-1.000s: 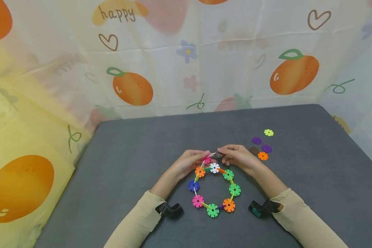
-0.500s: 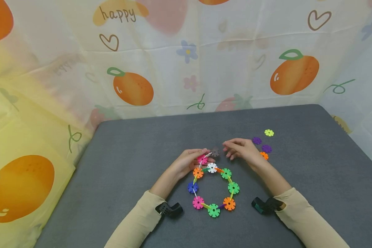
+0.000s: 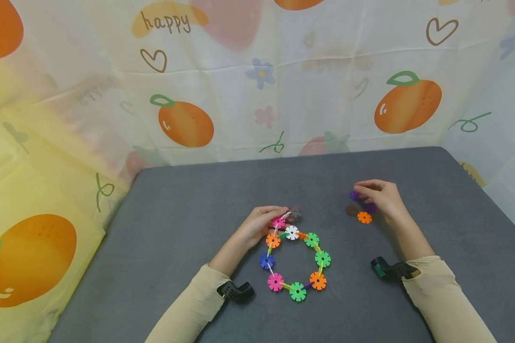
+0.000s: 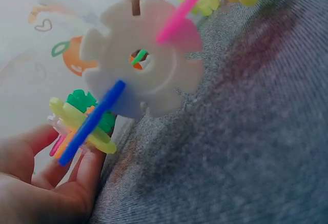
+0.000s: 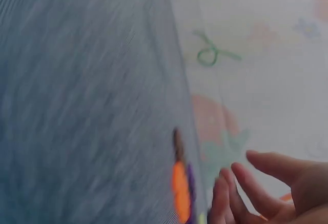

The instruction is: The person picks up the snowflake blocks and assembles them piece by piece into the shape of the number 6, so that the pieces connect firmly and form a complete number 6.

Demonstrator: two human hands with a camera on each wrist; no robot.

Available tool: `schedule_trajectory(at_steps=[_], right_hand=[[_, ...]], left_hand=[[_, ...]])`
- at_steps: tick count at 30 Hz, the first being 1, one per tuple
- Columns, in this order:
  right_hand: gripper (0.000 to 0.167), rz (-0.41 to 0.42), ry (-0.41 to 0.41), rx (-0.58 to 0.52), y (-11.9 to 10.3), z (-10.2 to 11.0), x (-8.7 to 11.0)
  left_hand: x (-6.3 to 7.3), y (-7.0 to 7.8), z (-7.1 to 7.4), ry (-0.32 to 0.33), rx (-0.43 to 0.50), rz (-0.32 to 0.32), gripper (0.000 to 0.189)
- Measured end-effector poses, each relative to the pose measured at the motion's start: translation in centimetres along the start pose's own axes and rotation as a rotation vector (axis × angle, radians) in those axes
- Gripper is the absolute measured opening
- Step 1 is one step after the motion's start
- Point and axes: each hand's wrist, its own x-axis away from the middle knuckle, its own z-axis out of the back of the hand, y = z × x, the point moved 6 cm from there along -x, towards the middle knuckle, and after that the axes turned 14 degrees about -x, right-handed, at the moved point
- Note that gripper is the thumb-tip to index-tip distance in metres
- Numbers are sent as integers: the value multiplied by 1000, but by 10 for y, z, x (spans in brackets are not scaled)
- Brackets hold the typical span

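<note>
Your left hand (image 3: pixel 259 227) has its fingers grasping the upper left part of the linked ring of notched discs (image 3: pixel 323 259), close by the pink disc (image 3: pixel 278 222); a white piece seen edge-on runs from there to a dark disc (image 3: pixel 296 212) just beside your fingertips. The ring sits at the near middle of the counter (image 3: pixel 189 214), its flat discs joined by others slotted in edge-on; going round you have a white disc (image 3: pixel 292 233), two green, an orange, another green, a pink, a blue disc (image 3: pixel 266 261) and one more orange. Your right hand (image 3: pixel 381 196) is well apart to the right, fingers bent but released, with the thumb away from the other fingers in the right wrist view. Its fingertips are right by a purple disc (image 3: pixel 354 196); a second purple disc (image 3: pixel 370 208) shows partly below the hand, and a brown disc (image 3: pixel 352 210) and an orange disc (image 3: pixel 364 217) lie nearer to you. A fruit-printed cloth (image 3: pixel 227 95) hangs behind the counter.
</note>
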Motion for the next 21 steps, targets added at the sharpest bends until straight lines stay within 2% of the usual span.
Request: schedule_trajectory(at_steps=[3, 9, 16, 21], right_hand=[[51, -19, 38, 144, 6, 6, 0], [49, 2, 29, 326, 12, 6, -4], [36, 58, 93, 363, 11, 5, -4], [39, 84, 97, 390, 11, 1, -5]], left_hand=[[0, 0, 0, -1, -14, -3, 35], [0, 0, 0, 12, -58, -7, 33], [0, 0, 1, 46, -93, 4, 31], [-1, 0, 1, 51, -104, 2, 32]])
